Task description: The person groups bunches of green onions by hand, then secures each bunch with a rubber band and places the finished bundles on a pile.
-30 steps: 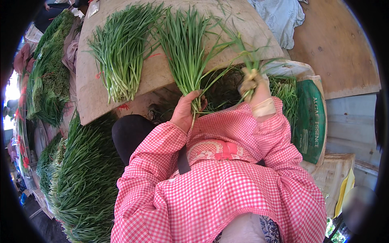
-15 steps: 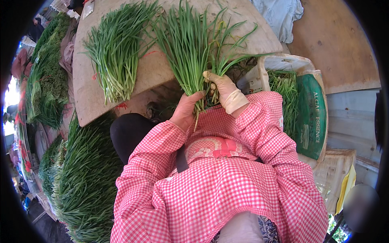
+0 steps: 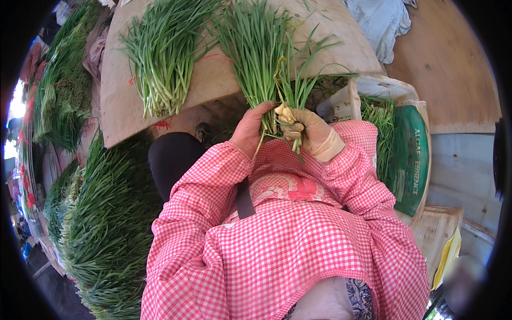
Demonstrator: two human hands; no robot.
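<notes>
In front of my lap, my bare left hand (image 3: 252,129) is closed round the pale stems of a thick bunch of garlic chives (image 3: 254,58). Its long green leaves fan out away from me over the board. Just beside it, my right hand (image 3: 314,132), in a pale, soiled glove, is closed round a smaller clump of garlic chives (image 3: 298,88). A yellowed leaf (image 3: 278,69) stands between the two clumps. The fingers of both hands nearly meet, and a few stem ends poke out below them.
A neat pile of chives (image 3: 165,64) lies on the wooden board (image 3: 120,106) at left. More chives (image 3: 112,224) are heaped at my left side. At right stands a white crate (image 3: 381,85) holding chives and a green panel (image 3: 408,160). A pale cloth (image 3: 378,24) hangs beyond.
My right hand has turned, its fingers now curled round the small clump. Both hands have shifted slightly right in view, and the whole view has moved a little.
</notes>
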